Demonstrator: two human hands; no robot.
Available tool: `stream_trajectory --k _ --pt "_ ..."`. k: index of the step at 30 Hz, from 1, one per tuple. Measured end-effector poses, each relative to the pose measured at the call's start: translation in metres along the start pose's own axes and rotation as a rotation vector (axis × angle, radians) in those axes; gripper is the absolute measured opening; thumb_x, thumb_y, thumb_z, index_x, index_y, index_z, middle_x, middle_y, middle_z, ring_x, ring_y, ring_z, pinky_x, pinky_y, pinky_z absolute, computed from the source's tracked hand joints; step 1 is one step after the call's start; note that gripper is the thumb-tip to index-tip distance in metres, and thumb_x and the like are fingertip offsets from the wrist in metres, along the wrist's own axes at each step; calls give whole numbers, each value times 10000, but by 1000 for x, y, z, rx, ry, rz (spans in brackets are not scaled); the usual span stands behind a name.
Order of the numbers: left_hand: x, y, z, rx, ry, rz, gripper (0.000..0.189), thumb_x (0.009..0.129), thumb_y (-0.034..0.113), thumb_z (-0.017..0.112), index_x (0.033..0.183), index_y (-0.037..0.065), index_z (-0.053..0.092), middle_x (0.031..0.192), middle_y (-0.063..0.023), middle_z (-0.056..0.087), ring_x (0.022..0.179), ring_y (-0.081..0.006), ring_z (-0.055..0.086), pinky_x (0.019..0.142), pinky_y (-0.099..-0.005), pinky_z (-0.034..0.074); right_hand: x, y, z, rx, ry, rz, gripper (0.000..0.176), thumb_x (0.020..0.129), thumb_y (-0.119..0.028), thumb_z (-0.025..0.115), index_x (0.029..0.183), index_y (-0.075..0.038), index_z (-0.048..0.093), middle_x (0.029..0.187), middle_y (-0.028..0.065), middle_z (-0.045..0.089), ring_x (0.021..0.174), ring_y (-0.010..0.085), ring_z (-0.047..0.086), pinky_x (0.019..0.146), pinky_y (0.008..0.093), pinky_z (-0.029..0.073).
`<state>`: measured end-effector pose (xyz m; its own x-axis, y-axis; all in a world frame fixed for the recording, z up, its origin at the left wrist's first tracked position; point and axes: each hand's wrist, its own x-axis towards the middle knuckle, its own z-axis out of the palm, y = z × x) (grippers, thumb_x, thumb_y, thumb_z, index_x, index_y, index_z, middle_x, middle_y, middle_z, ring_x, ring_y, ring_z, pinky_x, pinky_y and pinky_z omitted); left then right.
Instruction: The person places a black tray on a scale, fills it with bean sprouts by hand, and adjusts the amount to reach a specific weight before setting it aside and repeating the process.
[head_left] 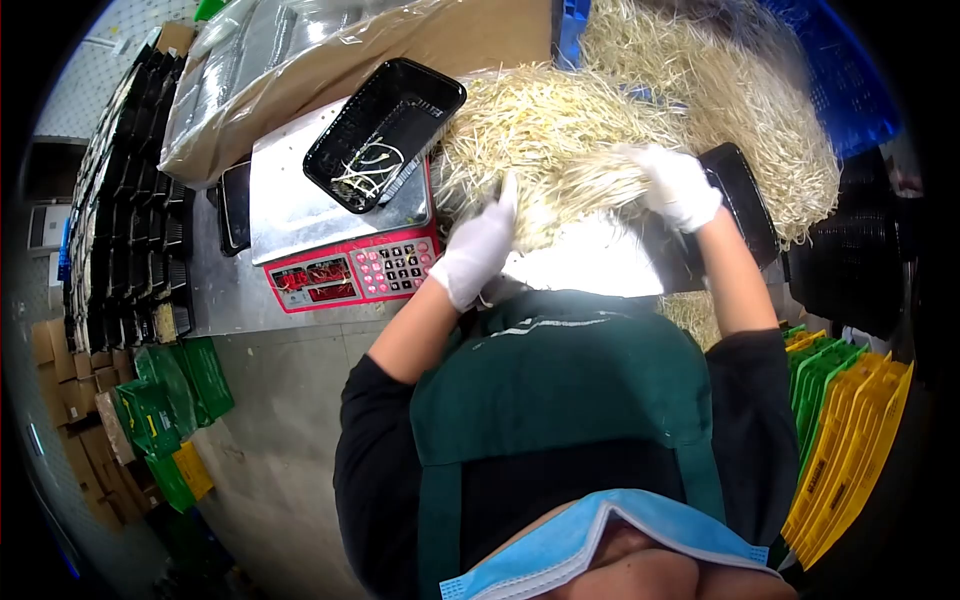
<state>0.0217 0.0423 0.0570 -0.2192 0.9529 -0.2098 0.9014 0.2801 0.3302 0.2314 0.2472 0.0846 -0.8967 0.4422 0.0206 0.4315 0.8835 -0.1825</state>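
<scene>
A large heap of pale bean sprouts (560,120) lies on the metal table in front of me. My left hand (478,250), in a white glove, is at the heap's near left edge, its fingers pointing into the sprouts. My right hand (680,188), also gloved, has its fingers closed at a bunch of sprouts on the heap's right side. A black tray (420,105) with a few sprouts inside rests tilted on the red scale (350,270), left of the heap. Another black tray (745,200) lies just right of my right hand.
Stacked black trays (130,200) stand at the left. A plastic-lined cardboard box (380,45) is behind the scale. More sprouts spill from a blue crate (840,75) at the back right. Yellow crates (850,450) and green ones stand at the lower right.
</scene>
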Motion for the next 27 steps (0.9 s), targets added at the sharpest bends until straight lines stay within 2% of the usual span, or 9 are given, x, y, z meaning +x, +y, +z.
stream_trajectory --k 5,7,8,13,15,18,19,23,27 --pt "7 8 19 129 -118 315 642 831 54 469 1447 55 288 972 -192 643 797 -258 672 684 -388 533 31 -60 -36 417 -157 420 462 821 -171 673 1249 -45 555 1079 110 676 951 184 644 842 276 502" --pt "19 -5 58 382 378 409 745 789 193 619 1461 107 309 1218 -223 550 1077 -335 567 915 -416 434 41 -23 53 1502 -266 204 749 747 -177 756 1381 6 400 1214 158 613 1073 212 594 945 292 453" --pt "12 -1 37 203 69 237 842 734 245 695 1459 80 299 1291 -225 498 1255 -348 420 1053 -427 289 44 -25 37 522 -454 358 998 679 -119 812 1469 19 219 1382 192 473 1211 227 497 1045 302 373" --pt "21 -11 42 -148 -75 61 837 659 293 757 1356 17 385 1159 -245 568 971 -359 606 831 -402 474 31 -43 51 1037 -296 281 1238 618 -315 878 1460 100 71 1458 273 321 1344 345 357 1108 333 293" --pt "31 5 26 192 -55 128 579 699 302 745 1163 25 538 945 -195 634 784 -343 639 705 -400 504 15 -91 66 6 3 108 1388 532 -651 791 1411 171 100 1327 374 391 1225 432 455 993 385 410" --pt "12 8 20 271 201 121 325 744 317 726 899 44 643 760 -142 642 746 -310 652 680 -375 512 25 -100 69 -210 171 169 1306 561 -626 760 1391 183 157 1197 340 525 1112 413 554 932 344 467" --pt "-3 15 2 364 237 49 274 768 294 711 867 42 664 782 -156 660 776 -301 665 693 -357 522 40 -90 54 -16 -98 278 1224 586 -571 761 1395 156 201 1195 319 538 1105 388 563 945 349 460" --pt "-56 -8 -80 -120 697 124 277 874 119 556 1131 19 584 801 -94 684 741 -302 668 688 -386 528 48 -38 67 156 -187 165 1054 626 -489 764 1387 95 326 1225 249 567 1118 329 574 987 361 442" --pt "-44 -52 -81 -445 1439 -287 619 891 131 638 1404 -28 332 1424 -192 397 1286 -265 425 1060 -381 356 29 -23 33 578 -7 158 910 634 -284 795 1427 -105 386 1304 175 552 1176 276 563 1020 328 433"
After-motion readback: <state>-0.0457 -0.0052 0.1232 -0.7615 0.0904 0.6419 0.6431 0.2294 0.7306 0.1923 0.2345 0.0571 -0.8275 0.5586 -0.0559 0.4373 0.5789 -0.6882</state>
